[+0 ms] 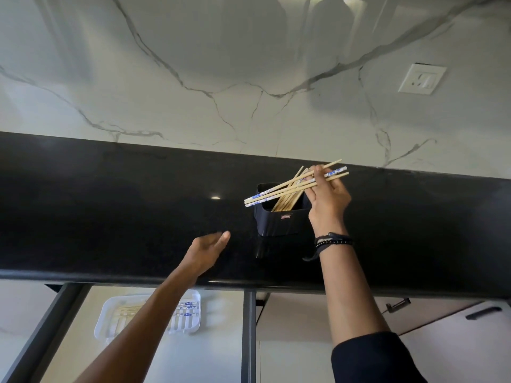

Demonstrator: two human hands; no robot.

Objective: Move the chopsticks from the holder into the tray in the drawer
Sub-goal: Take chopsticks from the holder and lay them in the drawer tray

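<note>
A kitchen counter is viewed from above, through a head-worn camera. A black countertop (110, 203) runs from left to right; it is backed by a white marble wall (221, 64), on which a socket plate (422, 79) is fixed at the far right. A dark, box-shaped holder (276, 222) is set on the countertop, right of centre. The right hand (329, 200) is raised just right of the holder; a small bundle of chopsticks (279, 190) is pinched between its thumb and curled fingers and held crosswise above the holder's open top; most are plain wood, and at least one is patterned blue and white. More wooden sticks (287, 201) are seen leaning inside the holder. Dark bands (333, 240) are worn on the right wrist. The left hand (206, 251) is stretched over the countertop, left of the holder and apart from it; its fingers are relaxed and nothing is held. Below the near edge a drawer (193, 363) stands open; a white tray (103, 316) lies inside it, partly hidden by the left forearm; several sorted chopsticks (186, 309) are laid in it.
</note>
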